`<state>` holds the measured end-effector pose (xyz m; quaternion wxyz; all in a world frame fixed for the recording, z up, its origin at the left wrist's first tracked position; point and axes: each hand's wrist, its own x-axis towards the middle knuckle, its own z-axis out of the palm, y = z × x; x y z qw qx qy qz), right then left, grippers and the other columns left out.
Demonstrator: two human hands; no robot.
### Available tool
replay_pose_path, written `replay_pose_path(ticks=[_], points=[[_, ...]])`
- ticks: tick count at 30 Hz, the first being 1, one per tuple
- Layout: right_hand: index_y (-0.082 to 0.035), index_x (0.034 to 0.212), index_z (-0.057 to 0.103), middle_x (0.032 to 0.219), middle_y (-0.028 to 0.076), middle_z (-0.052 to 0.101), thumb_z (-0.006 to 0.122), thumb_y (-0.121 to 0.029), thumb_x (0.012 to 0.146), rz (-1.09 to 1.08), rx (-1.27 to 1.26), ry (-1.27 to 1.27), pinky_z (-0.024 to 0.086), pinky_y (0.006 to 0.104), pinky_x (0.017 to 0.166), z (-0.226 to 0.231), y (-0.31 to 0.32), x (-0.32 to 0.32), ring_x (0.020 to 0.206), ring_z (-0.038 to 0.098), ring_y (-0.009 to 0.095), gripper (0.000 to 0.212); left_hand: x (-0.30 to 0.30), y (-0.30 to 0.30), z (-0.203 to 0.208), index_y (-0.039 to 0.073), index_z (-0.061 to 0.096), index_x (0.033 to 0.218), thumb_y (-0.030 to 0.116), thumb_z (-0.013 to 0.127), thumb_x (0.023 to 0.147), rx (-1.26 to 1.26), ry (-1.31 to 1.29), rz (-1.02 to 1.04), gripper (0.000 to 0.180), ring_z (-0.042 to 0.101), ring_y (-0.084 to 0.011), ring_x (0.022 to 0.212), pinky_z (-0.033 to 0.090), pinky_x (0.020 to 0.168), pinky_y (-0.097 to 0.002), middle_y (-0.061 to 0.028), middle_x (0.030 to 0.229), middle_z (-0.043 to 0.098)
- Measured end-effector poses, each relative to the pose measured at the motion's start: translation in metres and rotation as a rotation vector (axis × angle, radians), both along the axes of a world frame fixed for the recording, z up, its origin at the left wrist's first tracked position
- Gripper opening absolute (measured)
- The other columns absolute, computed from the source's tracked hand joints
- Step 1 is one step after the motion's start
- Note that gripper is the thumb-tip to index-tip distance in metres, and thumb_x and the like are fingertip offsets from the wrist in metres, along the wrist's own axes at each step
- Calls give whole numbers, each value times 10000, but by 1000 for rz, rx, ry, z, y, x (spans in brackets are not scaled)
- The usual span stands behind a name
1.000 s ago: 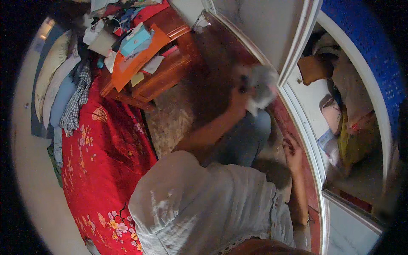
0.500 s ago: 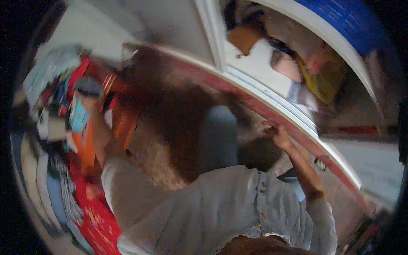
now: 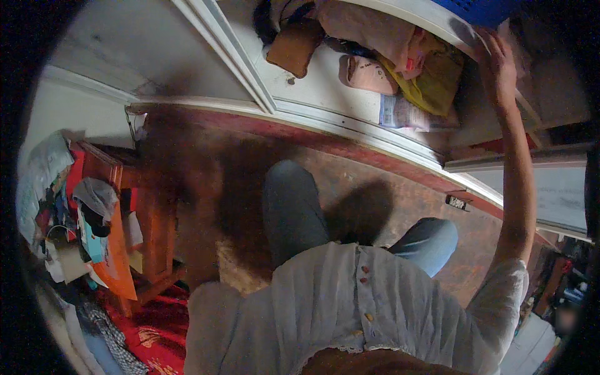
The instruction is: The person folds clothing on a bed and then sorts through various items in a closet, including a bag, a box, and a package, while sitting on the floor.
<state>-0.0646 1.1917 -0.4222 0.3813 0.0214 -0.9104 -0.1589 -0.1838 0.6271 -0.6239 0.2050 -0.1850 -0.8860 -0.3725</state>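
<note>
Right hand (image 3: 500, 59): positioned at the upper right, its fingers against the curved white rim (image 3: 432, 20) of a blue perforated container (image 3: 478, 7). The fingers look extended; whether they grasp the rim cannot be told. Left hand: its state cannot be told, as the area beyond the left sleeve (image 3: 212, 306) is in deep shadow.

Caution: a one-sided pull on the rim could tilt the container. A low pass of the right arm could snag the cloth items below and drag them off the white ledge (image 3: 320, 87). Contact by the left arm could dislodge the orange sheet (image 3: 115, 250), which hangs over the cabinet (image 3: 162, 219) edge.

Visible count: container, one; brown pouch-like item (image 3: 295, 49), one; pink bundle (image 3: 370, 75), one; olive-yellow bag (image 3: 437, 78), one; orange sheet, one; grey cap-like item (image 3: 97, 197), one; denim knees (image 3: 290, 194), two.
</note>
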Motion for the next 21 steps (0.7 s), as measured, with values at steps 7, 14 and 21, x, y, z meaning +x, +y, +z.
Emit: replay_pose_path(ticks=[7, 14, 21], points=[[-41, 1003, 535, 1005, 108, 516, 479, -150, 824, 2, -98, -243, 390, 311, 806, 20, 7, -22, 935, 490, 282, 216, -78, 226, -65, 50, 295, 1262, 187, 594, 749, -105, 77, -341, 609, 381, -363, 1118, 322, 929, -396, -203, 1271, 331], [-25, 987, 538, 976, 121, 518, 492, -149, 816, 48, -289, -260, 393, 303, 800, 24, -10, -29, 915, 501, 279, 216, -241, 280, -116, -15, 206, 1279, 435, 642, 667, -93, -256, 106, 876, 327, -356, 1166, 335, 931, -413, -242, 1274, 303], [-4, 987, 532, 951, 103, 504, 490, -137, 825, 9, -247, -240, 382, 283, 800, 16, -5, -27, 895, 492, 212, 214, -307, 292, -145, 36, 172, 1309, 655, 654, 487, -179, -423, 188, 1136, 330, -311, 1187, 331, 937, -420, -155, 1310, 313]])
